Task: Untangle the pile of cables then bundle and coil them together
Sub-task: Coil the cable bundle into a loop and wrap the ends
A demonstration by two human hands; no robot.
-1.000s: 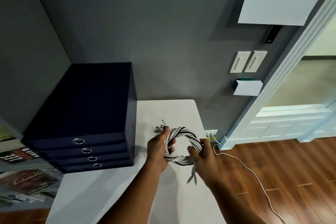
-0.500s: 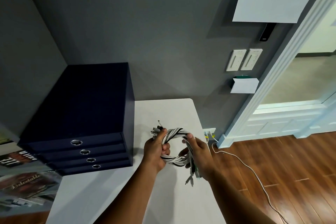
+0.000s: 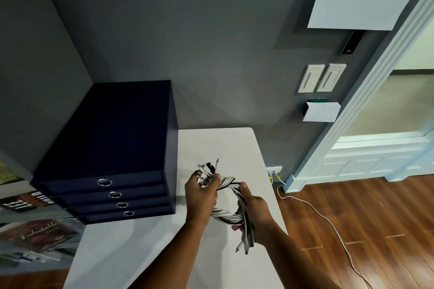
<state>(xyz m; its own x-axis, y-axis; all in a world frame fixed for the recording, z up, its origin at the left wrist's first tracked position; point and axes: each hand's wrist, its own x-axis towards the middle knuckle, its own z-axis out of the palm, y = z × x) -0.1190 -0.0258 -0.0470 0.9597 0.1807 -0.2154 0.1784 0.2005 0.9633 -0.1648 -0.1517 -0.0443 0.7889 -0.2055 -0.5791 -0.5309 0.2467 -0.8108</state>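
One rope-like cable ring (image 3: pixel 225 215) of twisted white and black strands hangs above the right edge of the smooth white table (image 3: pixel 223 145). The left hand (image 3: pixel 200 197) grips its metal-plug end, and the right hand (image 3: pixel 257 211) clasps the opposite side.

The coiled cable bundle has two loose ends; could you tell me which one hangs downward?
The tail end below the right hand hangs down; the connector end sticks up above the left hand.

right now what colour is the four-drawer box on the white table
Dark navy blue four-drawer box, with silver ring pulls; head view.
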